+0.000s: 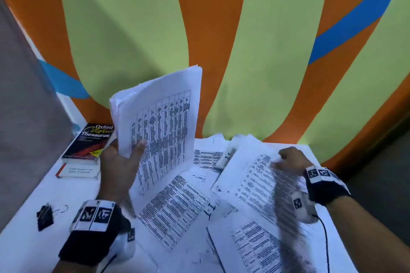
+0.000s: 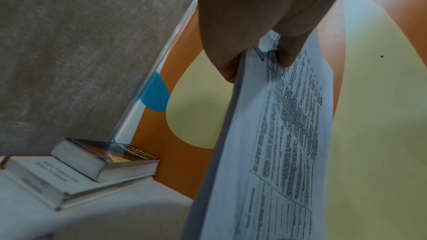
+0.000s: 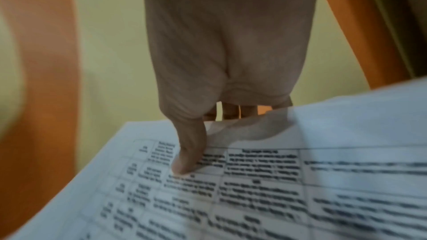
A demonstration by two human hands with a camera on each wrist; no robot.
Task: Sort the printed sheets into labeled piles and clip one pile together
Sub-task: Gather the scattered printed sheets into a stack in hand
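Observation:
My left hand (image 1: 124,157) grips a thick stack of printed sheets (image 1: 164,126) by its lower left edge and holds it upright above the white table (image 1: 26,246); the left wrist view shows the thumb (image 2: 286,50) pressed on the stack (image 2: 277,143). Over the right side, my right hand (image 1: 288,159) pinches a single printed sheet (image 1: 286,201), which is blurred; its thumb (image 3: 187,156) lies on that sheet (image 3: 254,189). More printed sheets (image 1: 177,210) lie spread over the table. A black binder clip (image 1: 45,217) sits at the left front.
An Oxford thesaurus (image 1: 88,142) lies on a white book (image 1: 77,172) at the table's back left, also seen as stacked books (image 2: 92,167) in the left wrist view. A white stapler-like object (image 1: 225,157) rests among the papers. An orange and green wall (image 1: 244,51) stands right behind.

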